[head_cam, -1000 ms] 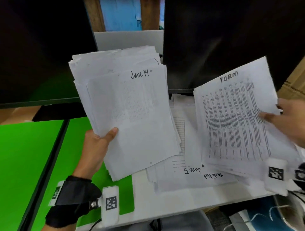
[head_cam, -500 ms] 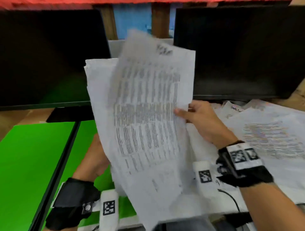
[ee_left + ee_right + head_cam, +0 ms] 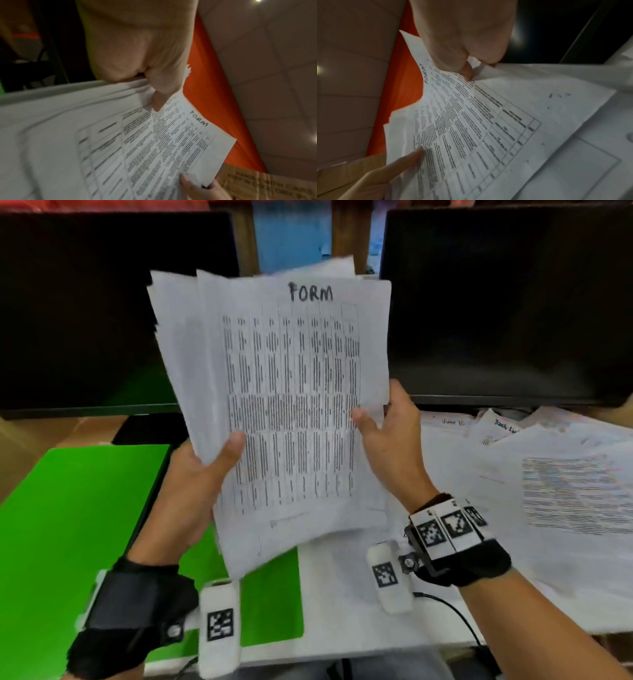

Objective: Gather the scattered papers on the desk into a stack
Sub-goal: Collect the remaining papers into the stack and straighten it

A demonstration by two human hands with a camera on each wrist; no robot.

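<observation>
I hold a stack of white papers [image 3: 287, 412] upright above the desk, with a printed table sheet headed "FORM" [image 3: 310, 293] on top. My left hand [image 3: 202, 474] grips the stack's left edge, thumb on the front. On the right edge, my right hand [image 3: 383, 433] pinches the sheets, thumb on the front and fingers behind. The left wrist view shows the "FORM" sheet [image 3: 154, 148] under my left thumb. In the right wrist view my right hand pinches the same sheet [image 3: 471, 121]. More loose papers [image 3: 548, 481] lie scattered on the white desk at right.
Two dark monitors [image 3: 85, 302] [image 3: 507, 302] stand behind the stack. A green mat [image 3: 68, 525] covers the desk at left. The white desk top [image 3: 342, 611] shows below the stack, and a black cable [image 3: 455, 614] runs near its front edge.
My right hand brought the "FORM" sheets from the right side onto the front of the left hand's stack. The view swung right, and both hands now hold the stack together.
</observation>
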